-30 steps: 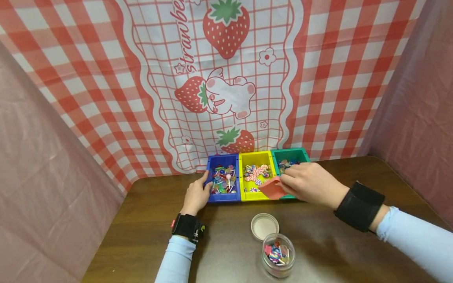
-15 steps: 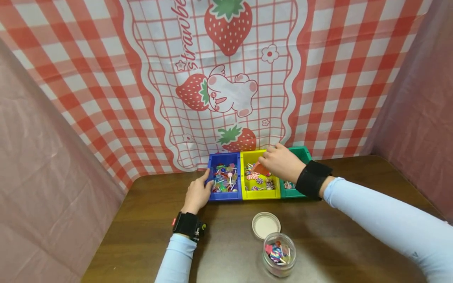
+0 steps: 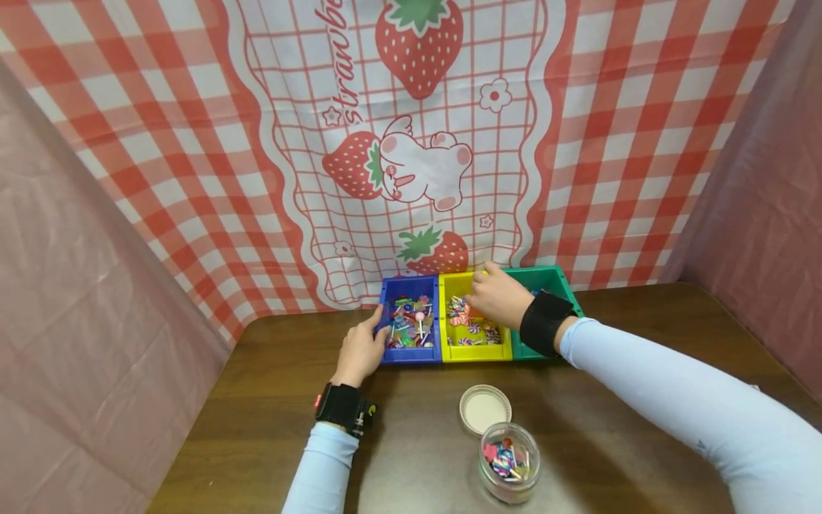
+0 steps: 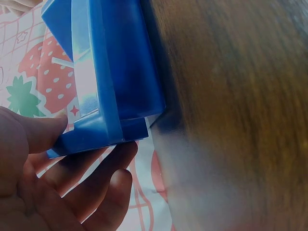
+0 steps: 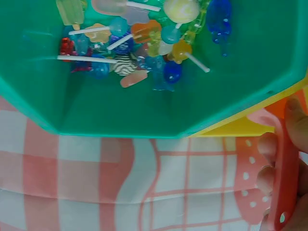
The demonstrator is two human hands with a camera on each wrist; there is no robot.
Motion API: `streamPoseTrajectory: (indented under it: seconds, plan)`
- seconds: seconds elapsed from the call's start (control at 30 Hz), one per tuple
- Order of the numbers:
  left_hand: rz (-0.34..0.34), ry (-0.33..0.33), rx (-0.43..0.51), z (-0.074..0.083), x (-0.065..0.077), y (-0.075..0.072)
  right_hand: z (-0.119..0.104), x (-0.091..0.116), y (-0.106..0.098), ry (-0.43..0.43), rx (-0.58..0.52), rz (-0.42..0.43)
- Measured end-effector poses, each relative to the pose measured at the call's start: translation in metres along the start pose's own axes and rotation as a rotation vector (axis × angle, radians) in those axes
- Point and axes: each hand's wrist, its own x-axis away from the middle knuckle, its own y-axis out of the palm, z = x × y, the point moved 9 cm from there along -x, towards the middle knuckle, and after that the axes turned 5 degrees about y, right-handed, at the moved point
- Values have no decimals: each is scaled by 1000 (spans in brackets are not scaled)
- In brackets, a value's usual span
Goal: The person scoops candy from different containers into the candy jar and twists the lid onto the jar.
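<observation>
Just beyond both grips hangs the checked cloth (image 3: 616, 143), bounding the far side. The tabletop (image 3: 257, 428) spreads out nearer than them, its side edges well out left of the left grip (image 3: 362, 350) and right of the right grip (image 3: 501, 296). The blue bin (image 3: 411, 354) adjoins the left grip, whose thumb and fingers pinch its outer wall; the yellow bin (image 3: 477, 353) lies below the right grip, the green bin (image 5: 120, 110) below that wrist. Their walls hem the right grip in. Nearer than it stands the open jar (image 3: 509, 478), the lid (image 3: 485, 409) between. The right grip is curled round the red scoop (image 5: 285, 178), over the yellow bin, near striped candies (image 3: 473, 328).
</observation>
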Motion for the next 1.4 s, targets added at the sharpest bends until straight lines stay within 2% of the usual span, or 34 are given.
streamPoseTrajectory:
  seconds: [0.3, 0.4, 0.47, 0.6, 0.77, 0.83, 0.93, 1.03, 1.13, 1.2, 1.3, 1.4]
  plan:
    - [-11, -13, 17, 0, 0, 2, -8, -4, -9, -33, 50, -11]
    - [-14, -12, 19, 0, -1, 3, -9, -6, -10, -25, 30, -47]
    - [-15, -10, 18, 0, -1, 4, -7, -7, -7, -4, -6, -102]
    - [-20, -8, 17, 1, -2, 6, -3, -8, -4, 60, -99, -164]
    - [-25, -10, 17, 3, -3, 8, 1, -6, -7, 127, -154, -136]
    - [-26, -11, 16, 3, -3, 8, 3, -5, -6, 160, -181, -160]
    - [-28, -14, 18, 3, -3, 8, 7, -3, -1, 216, -226, -247]
    - [-24, -15, 22, 3, -3, 7, 12, 2, 9, 294, -291, -380]
    - [-12, -15, 22, 3, -3, 5, 17, 11, 20, 398, -399, -505]
    - [-6, -14, 18, 2, -2, 3, 18, 15, 26, 464, -466, -550]
    - [0, -11, 10, 0, 0, 2, 17, 19, 31, 513, -509, -561]
    - [3, -9, 8, -1, 1, 1, 15, 19, 30, 518, -498, -522]
